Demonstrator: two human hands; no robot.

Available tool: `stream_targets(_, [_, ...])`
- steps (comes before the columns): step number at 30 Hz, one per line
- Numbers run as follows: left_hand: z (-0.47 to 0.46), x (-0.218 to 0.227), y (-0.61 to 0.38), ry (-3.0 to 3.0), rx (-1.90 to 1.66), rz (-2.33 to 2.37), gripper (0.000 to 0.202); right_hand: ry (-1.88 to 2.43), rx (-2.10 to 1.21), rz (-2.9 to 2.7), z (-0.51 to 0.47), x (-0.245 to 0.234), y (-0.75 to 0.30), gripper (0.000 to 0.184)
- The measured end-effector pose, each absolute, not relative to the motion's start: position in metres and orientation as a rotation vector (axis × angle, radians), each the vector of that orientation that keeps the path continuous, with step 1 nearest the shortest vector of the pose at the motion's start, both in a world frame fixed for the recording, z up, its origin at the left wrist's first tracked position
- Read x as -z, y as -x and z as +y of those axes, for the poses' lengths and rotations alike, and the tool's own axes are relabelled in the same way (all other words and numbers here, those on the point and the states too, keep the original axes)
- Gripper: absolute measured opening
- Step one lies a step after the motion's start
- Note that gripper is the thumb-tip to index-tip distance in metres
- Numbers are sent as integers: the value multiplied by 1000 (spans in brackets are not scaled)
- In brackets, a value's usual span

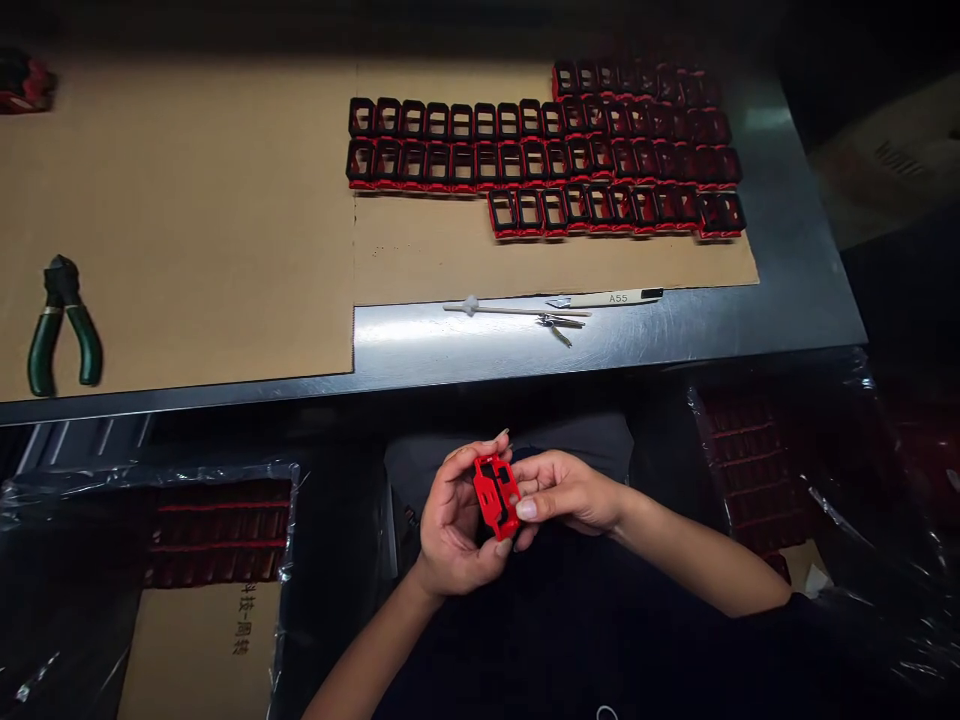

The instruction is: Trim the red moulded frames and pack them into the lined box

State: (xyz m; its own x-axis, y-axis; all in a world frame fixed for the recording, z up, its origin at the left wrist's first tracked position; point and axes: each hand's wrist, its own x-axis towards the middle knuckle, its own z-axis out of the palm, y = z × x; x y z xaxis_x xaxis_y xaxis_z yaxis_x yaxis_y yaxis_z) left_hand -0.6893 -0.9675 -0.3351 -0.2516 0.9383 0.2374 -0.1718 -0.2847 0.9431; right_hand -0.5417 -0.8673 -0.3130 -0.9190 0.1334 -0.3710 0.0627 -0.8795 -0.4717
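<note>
Between my two hands, over my lap, is a small red plastic frame (491,497) with cut-out openings in its face. My left hand (457,530) cups it from the left, thumb at its lower end and fingertips at its upper end. From the right, my right hand (566,490) pinches its edge, with the thumb lying on the red surface. The underside of the part is hidden by my fingers. On the bench beyond, rows of similar red and black plastic frames (463,165) stand side by side.
Green-handled cutting pliers (64,325) lie on the cardboard (187,220) at left. A pen-like tool marked A55 (615,298), a thin stick (517,311) and small metal pieces (559,325) rest along the metal bench edge (420,345). Plastic-lined boxes of red frames (217,545) flank me.
</note>
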Motion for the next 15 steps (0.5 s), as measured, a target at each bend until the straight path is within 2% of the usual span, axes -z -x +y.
stream_targets(15, [-969,340,689,-1142,-1672,1064,72,705,-2896,-712,-872,316,537,52])
